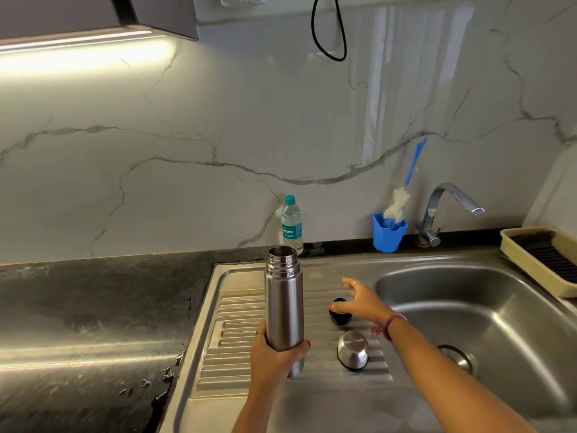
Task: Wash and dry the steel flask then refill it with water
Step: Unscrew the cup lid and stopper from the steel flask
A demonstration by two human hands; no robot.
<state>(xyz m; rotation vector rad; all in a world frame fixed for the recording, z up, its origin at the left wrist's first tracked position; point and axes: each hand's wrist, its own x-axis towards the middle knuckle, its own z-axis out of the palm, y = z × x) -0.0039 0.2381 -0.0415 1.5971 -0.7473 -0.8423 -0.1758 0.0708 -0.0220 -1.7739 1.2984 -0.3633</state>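
The left hand [274, 351] has its grip wrapped around the lower part of the steel flask [284, 304], thumb on the right side and fingers curled round the left, holding it upright over the ribbed draining board [240, 310] of the sink unit. The flask's mouth is uncovered, its threaded neck showing at the top. The right hand [363, 303] reaches out over the draining board with its grip released, fingers spread and straight, holding nothing; it hovers just above a small black stopper [339, 315] that lies on the ribs. Whether the thumb touches the stopper cannot be told. Nearer the camera, a steel cap [352, 350] lies on its side on the same ribs, just right of the flask's base. The sink basin [487, 326] sits to the right, with a tap [449, 207] behind it. At the back wall stand a plastic water bottle [292, 225] with a green lid and a blue holder [388, 234] with a bottle brush [402, 195] leaning in it. A beige tray [527, 264] rests at the far right edge, and the dark tabletop [93, 323] stretches away to the left.
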